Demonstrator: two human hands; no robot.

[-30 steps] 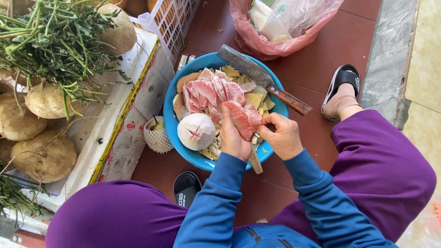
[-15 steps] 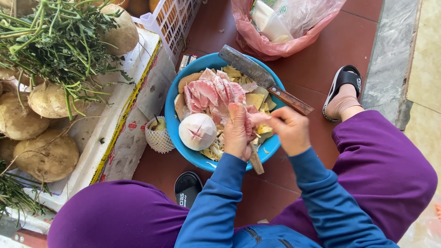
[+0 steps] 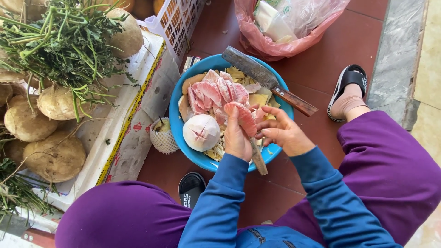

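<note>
Red-brown floor tiles run under a round blue basin heaped with pink pomelo flesh and yellowish rind scraps. Across its far rim lies a cleaver with a wooden handle. A peeled white pomelo sits at the basin's near left. The left hand is clamped around a pink pomelo segment, holding it upright over the basin. The right hand has its fingertips pinched together at the segment's side; half a second ago it was a little higher and further right, and it has since drawn in against the fruit. A brown wooden handle juts out beneath the left hand; which hand holds it I cannot tell. To the left, round brown pomelos and leafy greens rest on a white foam box. A pink plastic bag lies beyond the basin.
</note>
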